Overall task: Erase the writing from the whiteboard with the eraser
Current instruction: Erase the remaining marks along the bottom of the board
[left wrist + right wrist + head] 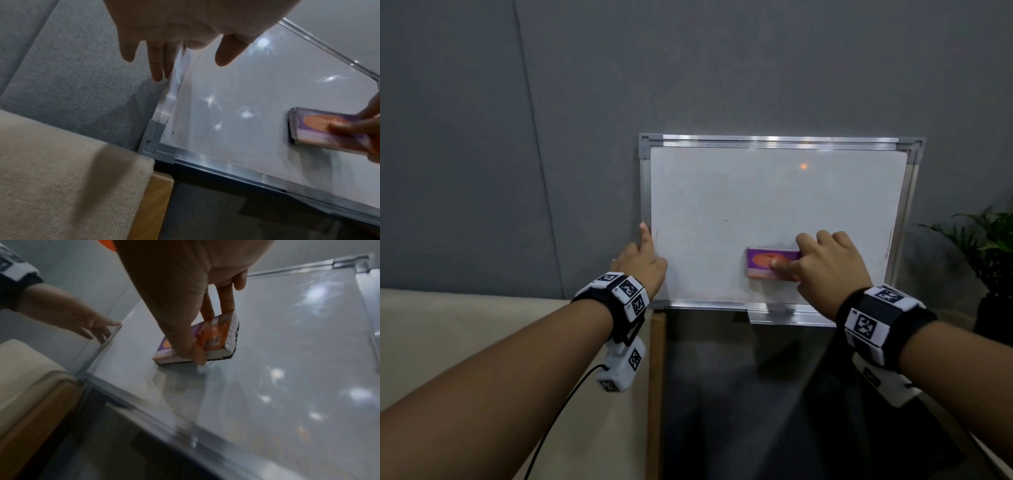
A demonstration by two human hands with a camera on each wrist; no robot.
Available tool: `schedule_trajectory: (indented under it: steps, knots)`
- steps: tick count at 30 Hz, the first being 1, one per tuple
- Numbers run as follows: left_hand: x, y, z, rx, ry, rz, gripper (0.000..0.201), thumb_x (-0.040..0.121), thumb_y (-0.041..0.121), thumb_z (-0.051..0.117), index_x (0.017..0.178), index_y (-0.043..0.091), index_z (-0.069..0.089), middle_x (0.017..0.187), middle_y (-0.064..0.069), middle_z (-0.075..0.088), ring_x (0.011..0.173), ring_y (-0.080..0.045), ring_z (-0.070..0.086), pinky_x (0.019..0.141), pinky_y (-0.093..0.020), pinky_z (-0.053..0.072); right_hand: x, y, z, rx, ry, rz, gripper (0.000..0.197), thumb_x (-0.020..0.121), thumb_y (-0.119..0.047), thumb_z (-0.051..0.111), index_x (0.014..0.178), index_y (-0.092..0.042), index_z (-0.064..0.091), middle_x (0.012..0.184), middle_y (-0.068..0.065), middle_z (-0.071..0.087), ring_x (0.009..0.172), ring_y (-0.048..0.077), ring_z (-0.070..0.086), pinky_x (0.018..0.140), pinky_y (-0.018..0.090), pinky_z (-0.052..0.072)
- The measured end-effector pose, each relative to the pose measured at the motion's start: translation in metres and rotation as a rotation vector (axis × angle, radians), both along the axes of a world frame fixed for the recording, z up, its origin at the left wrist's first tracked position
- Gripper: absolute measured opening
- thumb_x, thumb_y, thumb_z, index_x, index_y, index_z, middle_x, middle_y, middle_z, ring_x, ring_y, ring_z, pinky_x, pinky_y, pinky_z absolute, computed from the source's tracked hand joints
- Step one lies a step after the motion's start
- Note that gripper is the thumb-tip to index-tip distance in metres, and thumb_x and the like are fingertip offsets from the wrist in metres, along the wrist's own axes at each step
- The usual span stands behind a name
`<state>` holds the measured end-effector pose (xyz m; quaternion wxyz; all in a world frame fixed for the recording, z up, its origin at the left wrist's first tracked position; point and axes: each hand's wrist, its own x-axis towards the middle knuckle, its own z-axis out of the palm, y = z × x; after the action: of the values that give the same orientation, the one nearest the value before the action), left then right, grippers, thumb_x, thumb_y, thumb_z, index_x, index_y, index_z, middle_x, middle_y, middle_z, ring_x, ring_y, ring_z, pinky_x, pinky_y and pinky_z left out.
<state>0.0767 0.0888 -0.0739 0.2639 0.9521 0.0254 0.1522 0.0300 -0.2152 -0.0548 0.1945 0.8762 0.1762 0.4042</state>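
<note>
A whiteboard (774,205) in a silver frame leans upright against the grey wall; its surface looks nearly blank, with one tiny dark mark left of centre. My right hand (825,260) grips a purple and orange eraser (763,262) and presses it flat on the board's lower middle; the eraser (218,337) sits between thumb and fingers, and the eraser (316,128) shows at the right edge of the left wrist view. My left hand (643,260) rests with straight fingers on the board's left frame edge (170,97), steadying it.
A cream cushion (465,342) lies at the left beside a wooden rail (655,377). The board's bottom edge stands on a dark surface (756,394). A potted green plant (989,246) stands at the far right.
</note>
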Motion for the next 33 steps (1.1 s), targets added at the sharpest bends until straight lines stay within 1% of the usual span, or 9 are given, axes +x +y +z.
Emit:
schedule_trajectory:
  steps: [3,6,12,15,18,23,26,30,33]
  knots:
    - [0.0,0.0,0.001,0.005,0.0,-0.011,0.07,0.096,0.033,0.028,0.151,0.028,-0.015,0.134,-0.017,0.042,0.119,-0.037,0.043,0.105,-0.047,0.035,0.003,0.012,0.015,0.12,-0.071,-0.049,0.049,0.06,-0.009,0.076,0.099,-0.038,0.071,0.073,0.007,0.044,0.065,0.029,0.044,0.067,0.04,0.031]
    - [0.0,0.001,0.0,0.012,-0.004,-0.014,0.071,0.095,0.034,0.028,0.15,0.029,-0.016,0.132,-0.017,0.044,0.116,-0.037,0.045,0.102,-0.047,0.037,0.009,0.038,0.014,0.179,-0.061,-0.056,0.044,0.062,-0.017,0.076,0.102,-0.034,0.067,0.075,0.007,0.046,0.065,0.029,0.046,0.067,0.039,0.032]
    - [0.0,0.002,0.001,0.008,0.018,-0.02,0.072,0.094,0.036,0.028,0.15,0.03,-0.016,0.136,-0.017,0.041,0.12,-0.038,0.043,0.104,-0.049,0.036,0.007,0.071,-0.018,0.1,0.055,-0.006,0.046,0.055,-0.022,0.076,0.099,-0.034,0.068,0.075,0.006,0.047,0.065,0.027,0.047,0.067,0.038,0.033]
    - [-0.004,0.002,0.003,0.026,0.019,-0.028,0.071,0.095,0.034,0.028,0.151,0.027,-0.015,0.136,-0.016,0.041,0.121,-0.036,0.042,0.105,-0.049,0.034,0.006,0.068,-0.006,0.131,0.005,-0.045,0.049,0.055,-0.016,0.075,0.098,-0.038,0.068,0.075,0.005,0.045,0.066,0.027,0.045,0.068,0.038,0.03]
    - [-0.006,0.002,0.003,0.022,0.017,-0.042,0.07,0.096,0.033,0.028,0.151,0.026,-0.015,0.136,-0.016,0.041,0.121,-0.035,0.042,0.106,-0.05,0.033,0.012,0.073,0.013,0.206,-0.068,-0.069,0.05,0.057,-0.019,0.076,0.102,-0.037,0.067,0.078,0.007,0.048,0.068,0.029,0.047,0.07,0.039,0.031]
    - [-0.007,0.003,0.003,0.0,0.004,-0.059,0.071,0.096,0.033,0.03,0.151,0.027,-0.015,0.133,-0.016,0.043,0.12,-0.034,0.044,0.107,-0.051,0.033,0.017,0.098,0.005,0.173,-0.01,-0.026,0.052,0.056,-0.021,0.077,0.104,-0.037,0.067,0.079,0.006,0.048,0.067,0.028,0.047,0.07,0.039,0.032]
    - [-0.008,0.003,0.003,-0.002,0.0,-0.069,0.07,0.097,0.032,0.03,0.151,0.026,-0.015,0.133,-0.015,0.043,0.118,-0.032,0.045,0.107,-0.05,0.033,0.012,0.088,-0.008,0.125,0.026,-0.023,0.054,0.055,-0.017,0.075,0.104,-0.037,0.066,0.078,0.006,0.046,0.067,0.028,0.046,0.069,0.04,0.033]
    - [-0.006,0.005,0.002,-0.006,0.004,-0.075,0.07,0.097,0.033,0.029,0.15,0.028,-0.016,0.134,-0.015,0.043,0.119,-0.033,0.045,0.106,-0.051,0.034,0.006,0.059,0.005,0.188,-0.066,-0.079,0.039,0.07,-0.03,0.063,0.108,-0.035,0.066,0.08,0.009,0.048,0.068,0.03,0.046,0.068,0.041,0.033]
    - [-0.007,0.003,0.003,-0.017,0.003,-0.072,0.07,0.097,0.032,0.029,0.151,0.028,-0.015,0.135,-0.014,0.042,0.121,-0.033,0.043,0.107,-0.05,0.033,0.01,0.057,0.02,0.234,-0.086,-0.124,0.053,0.063,-0.029,0.078,0.114,-0.032,0.064,0.082,0.012,0.049,0.069,0.032,0.047,0.069,0.042,0.034]
